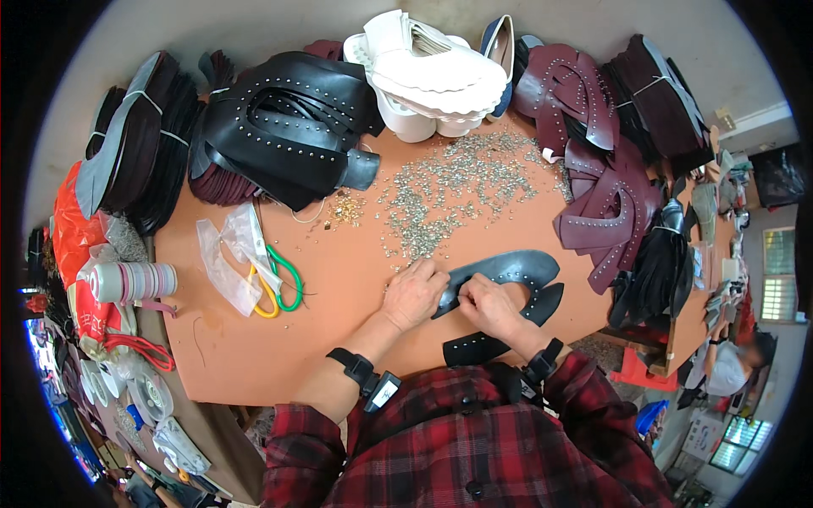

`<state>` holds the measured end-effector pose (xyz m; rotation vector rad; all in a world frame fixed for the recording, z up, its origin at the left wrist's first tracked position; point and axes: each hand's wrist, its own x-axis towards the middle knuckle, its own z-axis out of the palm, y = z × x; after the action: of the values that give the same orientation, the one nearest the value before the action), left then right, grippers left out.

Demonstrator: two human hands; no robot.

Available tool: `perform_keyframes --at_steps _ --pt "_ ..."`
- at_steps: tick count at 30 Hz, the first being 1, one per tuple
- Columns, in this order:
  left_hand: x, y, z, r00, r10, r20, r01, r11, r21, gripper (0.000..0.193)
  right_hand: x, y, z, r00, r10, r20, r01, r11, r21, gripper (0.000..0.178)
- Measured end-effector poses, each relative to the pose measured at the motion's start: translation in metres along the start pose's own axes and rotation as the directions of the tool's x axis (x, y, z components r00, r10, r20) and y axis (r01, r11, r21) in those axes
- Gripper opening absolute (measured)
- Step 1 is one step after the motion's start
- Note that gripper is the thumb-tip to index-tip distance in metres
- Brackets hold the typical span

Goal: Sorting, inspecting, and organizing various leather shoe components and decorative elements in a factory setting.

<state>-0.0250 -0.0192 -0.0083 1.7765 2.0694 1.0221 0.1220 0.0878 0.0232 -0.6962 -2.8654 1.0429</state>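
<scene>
A curved black leather shoe-upper piece (pixel 508 288) is lain at the near edge of the orange worktable (pixel 254 356), pinched by the right hand (pixel 489 306) at its inner edge, while the left hand (pixel 413 293) is pressed, fingers curled, against its left end. A small silver stud could be dropped or seated crooked, since the fingertips are crowded together. The spread of loose silver studs (pixel 457 190) beside the hands could be scattered by a sleeve. One piece is being worked; two hands, one pair of green-and-yellow-handled scissors (pixel 278 284) and one stack of white soles (pixel 432 76) are counted; the studs are too many to count.
</scene>
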Motion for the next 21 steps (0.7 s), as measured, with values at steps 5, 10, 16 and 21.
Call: perform_keyframes --at_steps 5,10,16,21 --pt "0.001 0.0 0.0 1.0 0.01 -0.007 -0.011 1.0 -0.027 0.008 0.001 -0.001 0.002 1.0 -0.02 -0.007 0.02 0.998 -0.06 0.009" --pt "0.0 0.0 -0.001 1.0 -0.009 0.002 0.009 1.0 0.022 0.013 -0.004 -0.004 0.005 0.998 -0.054 0.028 0.057 0.987 -0.15 0.012" --pt "0.002 0.0 0.0 1.0 0.006 -0.006 -0.006 1.0 0.001 0.013 -0.007 -0.003 0.004 0.995 -0.088 0.044 0.094 0.983 -0.158 0.015" --pt "0.002 -0.001 -0.002 1.0 0.009 -0.001 -0.009 1.0 0.02 0.013 0.005 -0.002 -0.004 0.997 -0.059 0.046 0.061 0.997 -0.053 0.013"
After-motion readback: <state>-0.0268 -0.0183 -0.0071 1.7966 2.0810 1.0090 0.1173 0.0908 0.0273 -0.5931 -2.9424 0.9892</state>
